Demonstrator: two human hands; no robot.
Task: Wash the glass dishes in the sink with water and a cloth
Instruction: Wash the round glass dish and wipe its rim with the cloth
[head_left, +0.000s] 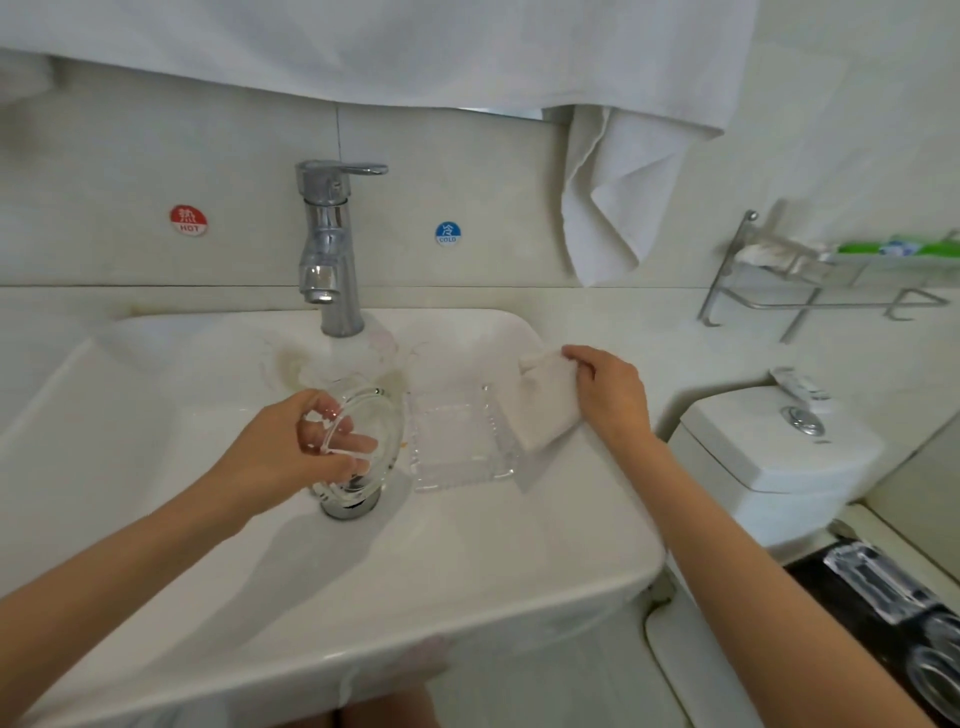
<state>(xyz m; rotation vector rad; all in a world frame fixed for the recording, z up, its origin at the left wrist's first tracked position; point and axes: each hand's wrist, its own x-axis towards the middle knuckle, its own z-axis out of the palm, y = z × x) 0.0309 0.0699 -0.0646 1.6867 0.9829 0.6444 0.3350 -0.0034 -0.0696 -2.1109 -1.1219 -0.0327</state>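
Observation:
My left hand (296, 447) grips a round clear glass dish (376, 431) by its rim, tilted on edge over the drain (350, 501) of the white sink (467, 561). A square ribbed glass dish (460, 447) lies flat in the basin just right of it. My right hand (610, 395) holds a white cloth (545, 405) above the sink's right rim, beside the square dish. No water runs from the chrome faucet (327, 244).
White towels (618, 187) hang on the wall behind. A metal wall shelf (810, 275) with a green tube is at right. A toilet tank (779, 441) stands right of the sink. More glassware (893, 597) sits on a black tray at lower right.

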